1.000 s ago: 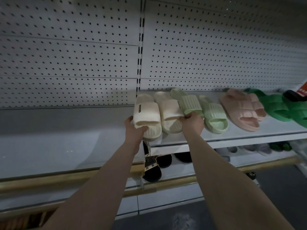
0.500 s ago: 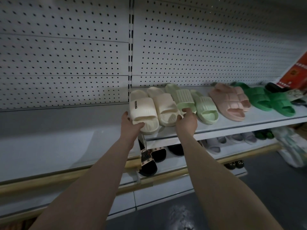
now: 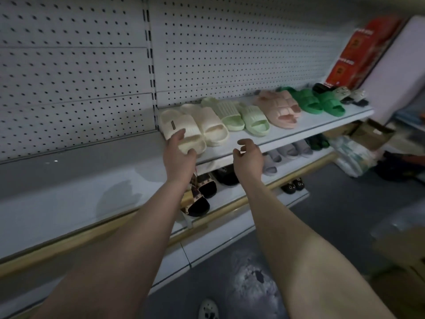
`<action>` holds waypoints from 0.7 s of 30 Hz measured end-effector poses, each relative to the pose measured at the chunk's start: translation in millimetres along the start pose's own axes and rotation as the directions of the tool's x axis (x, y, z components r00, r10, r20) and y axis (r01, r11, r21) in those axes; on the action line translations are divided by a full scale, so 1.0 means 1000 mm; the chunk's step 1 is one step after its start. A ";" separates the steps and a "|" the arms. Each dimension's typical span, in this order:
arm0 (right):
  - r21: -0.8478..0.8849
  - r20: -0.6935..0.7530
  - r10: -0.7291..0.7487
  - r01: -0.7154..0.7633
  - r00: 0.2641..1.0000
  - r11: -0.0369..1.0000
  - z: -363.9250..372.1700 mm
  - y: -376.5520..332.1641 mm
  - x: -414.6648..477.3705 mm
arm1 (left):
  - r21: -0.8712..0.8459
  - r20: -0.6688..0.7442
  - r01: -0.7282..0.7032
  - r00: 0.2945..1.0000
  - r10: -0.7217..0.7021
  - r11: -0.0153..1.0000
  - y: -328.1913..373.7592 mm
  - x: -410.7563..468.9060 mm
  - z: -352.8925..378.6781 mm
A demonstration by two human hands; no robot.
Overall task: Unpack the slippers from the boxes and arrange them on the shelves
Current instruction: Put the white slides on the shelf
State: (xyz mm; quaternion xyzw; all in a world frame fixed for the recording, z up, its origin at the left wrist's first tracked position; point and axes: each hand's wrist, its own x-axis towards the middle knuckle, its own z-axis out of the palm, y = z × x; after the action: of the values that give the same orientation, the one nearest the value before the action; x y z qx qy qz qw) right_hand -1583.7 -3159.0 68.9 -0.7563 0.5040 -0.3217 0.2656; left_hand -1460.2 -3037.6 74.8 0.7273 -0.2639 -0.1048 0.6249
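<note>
Left hand (image 3: 179, 153) grips near end of left cream slipper (image 3: 184, 122); right hand (image 3: 249, 155) loosely curled, empty. Slide it parallel against right cream slipper (image 3: 211, 125), toe flush with shelf (image 3: 305, 125) edge.

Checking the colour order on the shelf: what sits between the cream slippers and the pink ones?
In the head view, only the pale green pair lies between them.

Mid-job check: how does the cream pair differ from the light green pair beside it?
Colour: the cream pair is off-white, the light green pair pale mint. Straps: the cream pair's look plain, one bearing a small label; the light green pair's are ribbed. State: the left hand grips a cream slipper's toe; the light green pair is untouched. Both are open-toe slides, toes outward, on one shelf.
</note>
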 end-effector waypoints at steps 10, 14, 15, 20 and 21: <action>0.023 -0.139 0.169 -0.167 0.976 0.986 -0.084 0.093 -0.105 | -0.130 0.505 0.061 0.863 0.013 0.990 0.008 -0.110 0.080; -0.004 -0.227 0.285 -0.294 0.931 0.956 -0.120 0.150 -0.152 | -0.078 0.670 0.073 0.742 -0.001 0.994 0.004 -0.171 0.126; -0.021 -0.250 0.300 -0.315 0.920 0.949 -0.130 0.163 -0.164 | -0.068 0.703 0.075 0.711 -0.006 0.995 0.003 -0.187 0.138; -0.071 -0.334 0.424 -0.470 0.842 0.880 -0.187 0.234 -0.216 | -0.020 0.845 0.049 0.534 -0.009 0.999 -0.005 -0.264 0.202; -0.071 -0.343 0.442 -0.492 0.829 0.868 -0.197 0.248 -0.227 | -0.015 0.868 0.044 0.496 -0.009 0.999 -0.004 -0.280 0.215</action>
State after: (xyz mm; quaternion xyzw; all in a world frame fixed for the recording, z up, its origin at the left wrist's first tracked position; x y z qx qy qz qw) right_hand -1943.7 -3049.5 -32.1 -0.5668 0.7331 -0.3230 0.1922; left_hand -1797.8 -3076.1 -21.4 0.5693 -0.5286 -0.4700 0.4190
